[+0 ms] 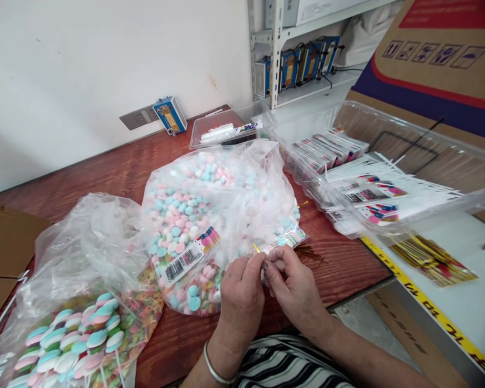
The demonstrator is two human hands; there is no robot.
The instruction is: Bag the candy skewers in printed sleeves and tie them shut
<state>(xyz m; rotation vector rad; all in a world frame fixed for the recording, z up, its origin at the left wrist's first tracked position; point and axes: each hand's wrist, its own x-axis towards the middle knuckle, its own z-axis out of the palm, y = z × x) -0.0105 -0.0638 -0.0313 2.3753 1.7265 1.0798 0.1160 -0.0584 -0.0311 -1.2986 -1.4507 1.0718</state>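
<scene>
In front of me both hands are closed, with their fingertips meeting at the table's front edge. Between finger and thumb, my left hand (242, 285) pinches a thin gold twist tie (256, 248), whose end sticks up. My right hand (289, 277) pinches at the same spot; its fingers hide most of what is there. Just beyond them lies a small printed clear bag (293, 236), partly covered by my hands. A large clear bag of pastel candies (181, 207) is behind and left, with a printed label card (192, 256) on it. Loose gold twist ties (309, 253) rest to the right.
At left, another clear bag (92, 231) has candy skewers (81, 339) on sticks over it. A clear tray (335, 202) of sticks and label cards stands right, a smaller tray (194, 137) behind. Packed gold ties (432, 261) lie right; a carton (436, 70) stands back right.
</scene>
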